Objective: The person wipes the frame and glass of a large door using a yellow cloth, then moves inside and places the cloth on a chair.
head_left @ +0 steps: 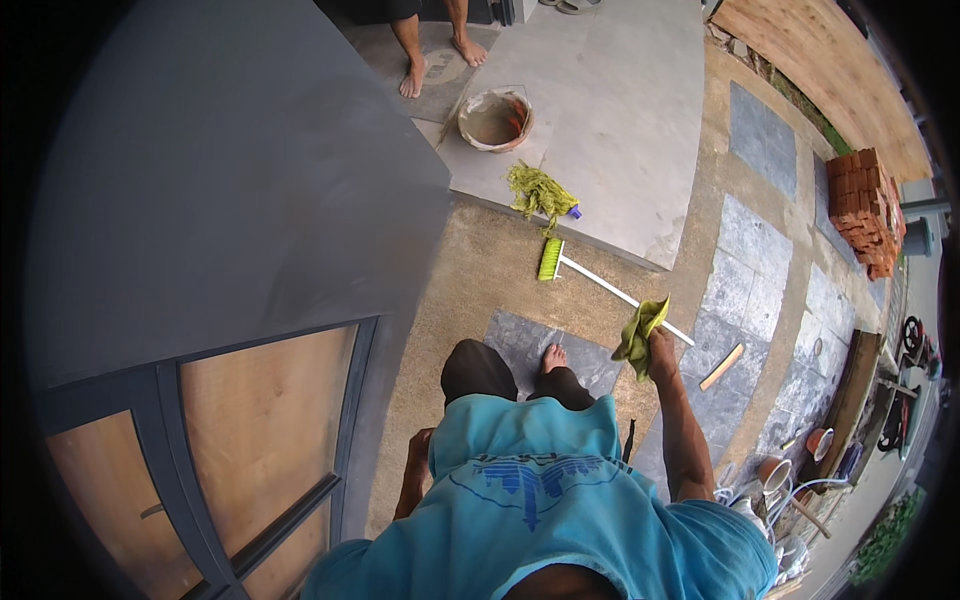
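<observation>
My right hand (661, 356) is closed on a crumpled yellow-green cloth (638, 337), held out in front of me to the right. Behind the cloth passes the white handle (603, 283) of a push brush; I cannot tell whether the hand touches it. The brush head (550, 259), with lime-green bristles, is beside the step's edge. On the step lies a stringy green mop head (537, 190) with a blue-purple socket. My left hand (420, 440) hangs low beside my left thigh, partly behind my shirt, its fingers hidden.
A mortar-stained bucket (495, 121) stands on the grey step (620, 120). Another person's bare feet (412, 78) are beyond it. A dark wall (240, 200) rises at left. Rightward are a wood strip (722, 367), stacked bricks (862, 208) and a small bucket (774, 473).
</observation>
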Tool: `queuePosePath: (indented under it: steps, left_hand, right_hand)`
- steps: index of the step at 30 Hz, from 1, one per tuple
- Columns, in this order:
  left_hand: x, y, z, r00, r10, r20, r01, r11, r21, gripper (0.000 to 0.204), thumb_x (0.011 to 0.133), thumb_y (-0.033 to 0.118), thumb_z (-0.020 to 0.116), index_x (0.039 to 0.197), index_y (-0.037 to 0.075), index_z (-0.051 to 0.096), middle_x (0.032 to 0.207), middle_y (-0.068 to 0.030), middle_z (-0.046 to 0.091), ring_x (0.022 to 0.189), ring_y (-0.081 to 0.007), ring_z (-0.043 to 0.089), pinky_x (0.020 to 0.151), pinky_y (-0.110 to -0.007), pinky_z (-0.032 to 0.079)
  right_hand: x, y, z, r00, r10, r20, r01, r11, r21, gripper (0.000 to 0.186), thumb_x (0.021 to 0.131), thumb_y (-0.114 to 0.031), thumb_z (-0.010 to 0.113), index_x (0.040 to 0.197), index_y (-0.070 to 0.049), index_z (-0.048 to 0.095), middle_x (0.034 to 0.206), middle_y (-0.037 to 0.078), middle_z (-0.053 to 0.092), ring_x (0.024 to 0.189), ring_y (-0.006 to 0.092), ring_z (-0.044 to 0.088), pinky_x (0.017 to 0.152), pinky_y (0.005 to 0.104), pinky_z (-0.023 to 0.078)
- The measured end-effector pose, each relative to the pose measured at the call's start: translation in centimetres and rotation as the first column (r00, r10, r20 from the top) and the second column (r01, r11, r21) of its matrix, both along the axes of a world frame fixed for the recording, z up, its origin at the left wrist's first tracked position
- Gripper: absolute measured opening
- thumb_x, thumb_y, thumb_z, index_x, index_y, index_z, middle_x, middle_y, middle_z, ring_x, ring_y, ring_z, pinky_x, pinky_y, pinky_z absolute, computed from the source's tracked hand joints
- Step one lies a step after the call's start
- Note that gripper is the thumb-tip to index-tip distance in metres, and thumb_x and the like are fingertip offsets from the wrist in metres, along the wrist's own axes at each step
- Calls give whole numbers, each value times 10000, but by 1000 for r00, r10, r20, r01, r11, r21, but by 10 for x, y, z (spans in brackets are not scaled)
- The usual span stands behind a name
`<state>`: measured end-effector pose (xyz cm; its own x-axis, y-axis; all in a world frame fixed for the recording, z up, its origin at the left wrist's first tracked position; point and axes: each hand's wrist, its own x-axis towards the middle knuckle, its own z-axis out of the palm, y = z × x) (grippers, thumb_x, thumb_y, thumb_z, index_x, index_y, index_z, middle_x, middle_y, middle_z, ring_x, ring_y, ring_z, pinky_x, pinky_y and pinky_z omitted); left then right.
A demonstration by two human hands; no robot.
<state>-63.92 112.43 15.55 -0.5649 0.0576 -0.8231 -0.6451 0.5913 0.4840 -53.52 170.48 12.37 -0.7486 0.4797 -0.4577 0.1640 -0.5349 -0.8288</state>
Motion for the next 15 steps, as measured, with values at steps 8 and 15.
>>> queuePosePath:
  steps: [8, 15]
  left_hand:
    - [-132, 108, 80, 869, -320, -377, 276, 946, -167, 318, 959, 199, 602, 1173, -35, 632, 1060, -207, 705, 1001, -289, 693, 881, -409, 542]
    - [-392, 263, 256, 210, -514, -831, 248, 851, -464, 290, 971, 44, 547, 1250, -3, 612, 1318, -200, 598, 1230, -338, 583, 983, -431, 508]
  right_hand:
    - [87, 13, -49, 407, 205, 890, -824, 502, 262, 261, 793, -210, 548, 833, -33, 735, 779, 205, 702, 731, 366, 696, 696, 459, 531]
    - [80, -39, 5, 336, 226, 915, -668, 742, 62, 303, 847, -266, 527, 818, -48, 735, 812, 243, 697, 787, 415, 693, 749, 509, 531]
